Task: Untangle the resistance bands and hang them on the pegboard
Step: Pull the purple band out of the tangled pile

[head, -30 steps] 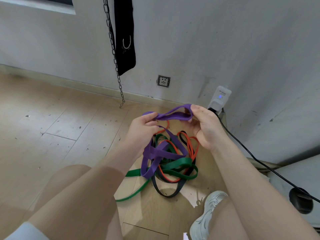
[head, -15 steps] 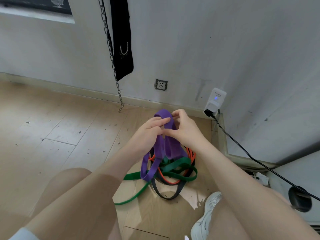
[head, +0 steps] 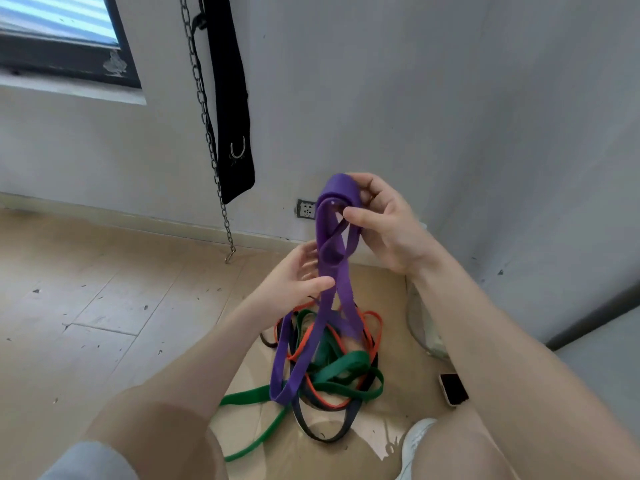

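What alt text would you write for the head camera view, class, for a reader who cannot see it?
A person's right hand lifts a twisted purple band while the left hand holds it lower down, above a tangle of green, orange and black bands on a wooden floor.

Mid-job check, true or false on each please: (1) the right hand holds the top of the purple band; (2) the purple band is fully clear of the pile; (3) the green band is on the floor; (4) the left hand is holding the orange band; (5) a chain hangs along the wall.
1. The right hand holds the top of the purple band. True.
2. The purple band is fully clear of the pile. False: its lower loops run down among the other bands.
3. The green band is on the floor. True.
4. The left hand is holding the orange band. False: it is at the purple band; the orange one lies in the pile.
5. A chain hangs along the wall. True.
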Motion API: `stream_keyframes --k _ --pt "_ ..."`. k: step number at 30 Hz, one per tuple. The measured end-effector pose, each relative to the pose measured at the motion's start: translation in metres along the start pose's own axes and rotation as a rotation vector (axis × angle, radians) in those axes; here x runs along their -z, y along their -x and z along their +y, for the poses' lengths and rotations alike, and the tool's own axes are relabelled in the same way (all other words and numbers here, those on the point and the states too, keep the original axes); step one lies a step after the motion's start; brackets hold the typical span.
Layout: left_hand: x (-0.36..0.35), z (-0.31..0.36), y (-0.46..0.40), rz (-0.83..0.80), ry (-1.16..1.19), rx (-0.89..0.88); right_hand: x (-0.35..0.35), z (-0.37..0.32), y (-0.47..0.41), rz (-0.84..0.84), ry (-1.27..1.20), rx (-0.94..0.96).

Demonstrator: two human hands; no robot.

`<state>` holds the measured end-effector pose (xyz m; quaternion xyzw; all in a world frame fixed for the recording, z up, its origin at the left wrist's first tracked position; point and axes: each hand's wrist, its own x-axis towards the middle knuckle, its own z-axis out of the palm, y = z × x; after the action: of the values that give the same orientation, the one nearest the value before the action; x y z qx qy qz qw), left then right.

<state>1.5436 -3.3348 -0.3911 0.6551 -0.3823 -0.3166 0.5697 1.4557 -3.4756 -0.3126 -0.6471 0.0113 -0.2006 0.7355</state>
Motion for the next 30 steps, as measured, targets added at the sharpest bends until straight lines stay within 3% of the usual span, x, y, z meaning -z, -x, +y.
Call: stream_keyframes --k 8,14,17,19,23,27,30 --pt "-0.008 0.052 -0.026 0.054 0.067 -0.097 0.016 -0.052 -0.013 -0.111 -0.281 0.089" --pt "0.008 0.096 -0.026 0.199 0.044 -0.240 0.033 -0.080 0.003 0.055 -0.308 0.179" --pt "0.020 0.119 -0.022 0.305 -0.021 -0.351 0.043 -0.087 0.013 0.218 -0.174 0.150" --pt "0.027 0.131 -0.020 0.342 -0.136 -0.422 0.046 -0.087 0.022 0.270 0.051 0.078" --pt "0.027 0.155 -0.013 0.327 -0.409 -0.517 0.043 -0.078 0.038 0.156 0.617 -0.118" --pt "0.021 0.177 -0.008 0.233 -0.696 -0.596 0.022 -0.078 0.037 -0.014 0.628 -0.202" --pt "0.020 0.187 -0.007 0.151 -0.848 -0.593 0.003 -0.080 0.028 0.097 0.685 -0.081"
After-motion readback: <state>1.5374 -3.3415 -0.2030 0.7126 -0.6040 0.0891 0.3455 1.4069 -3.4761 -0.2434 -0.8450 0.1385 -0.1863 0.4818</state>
